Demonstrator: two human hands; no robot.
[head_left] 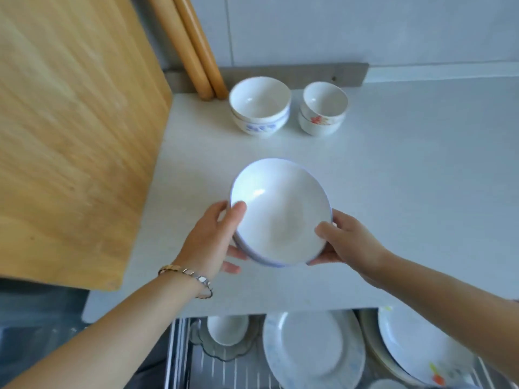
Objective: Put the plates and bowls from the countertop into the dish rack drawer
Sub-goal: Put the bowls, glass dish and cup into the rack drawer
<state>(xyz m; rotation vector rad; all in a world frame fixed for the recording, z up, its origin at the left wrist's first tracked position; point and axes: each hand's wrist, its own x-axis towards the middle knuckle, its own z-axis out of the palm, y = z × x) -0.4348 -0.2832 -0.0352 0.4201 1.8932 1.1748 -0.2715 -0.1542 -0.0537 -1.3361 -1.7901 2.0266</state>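
1. Bowls sit in my two hands. It looks like a small stack of white bowls with a blue rim, tipped a little toward me, held up above the white surface.
2. My left hand is curled around the left side of the stack, thumb on the rim and fingers under it.
3. My right hand is curled around the right side the same way, thumb on top.
4. The dish rack drawer is open below the front edge of the surface, right under my arms. It already has white plates in it and a small cup on a glass dish.
5. So the drawer lies down and toward me from the bowls. I think I must bring them back and lower them. Both hands are about as near, so both can carry.
6. Two more bowl stacks wait at the back: blue-flower bowls and red-flower bowls.
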